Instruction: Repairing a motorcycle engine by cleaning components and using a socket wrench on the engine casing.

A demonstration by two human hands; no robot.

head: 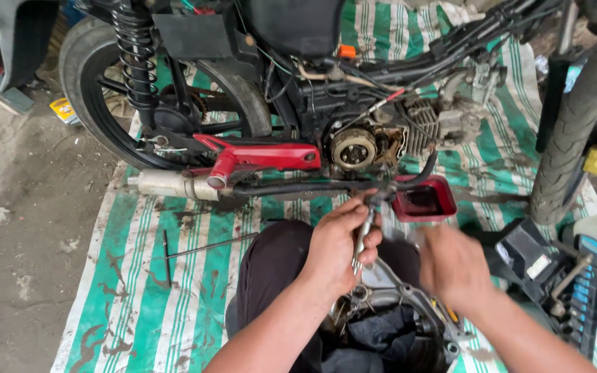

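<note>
While I kneel over the work, the scene reads so, biggest thing first:

Ground sheet: a green-and-white striped woven plastic tarpaulin, oil-stained, spread over the dusty concrete under everything.
Motorcycle: a black motorcycle stands across the top of my view, rear tyre at left, front tyre at right — its side is open, showing the round metal clutch assembly.
Footrest bracket: a red metal footrest bracket runs along the bike's lower frame, just above the chrome exhaust pipe.
Engine cover: a grey cast-metal engine side cover rests on my lap, over a dark cloth, between my two forearms.
Tool case: a black plastic socket case with blue inserts lies open on the sheet at my right.
Drain tray: a small red square plastic tray sits under the engine, just beyond my hands.
Left hand: my left hand is clamped round a slim silver metal hand tool, held nearly upright above the cover, its tip near the bike's black foot bar.
Right hand: my right hand is blurred; I cannot tell whether its fingers are apart or closed.
T-wrench: a thin black T-handle wrench lies on the sheet, left of my knee.
</note>
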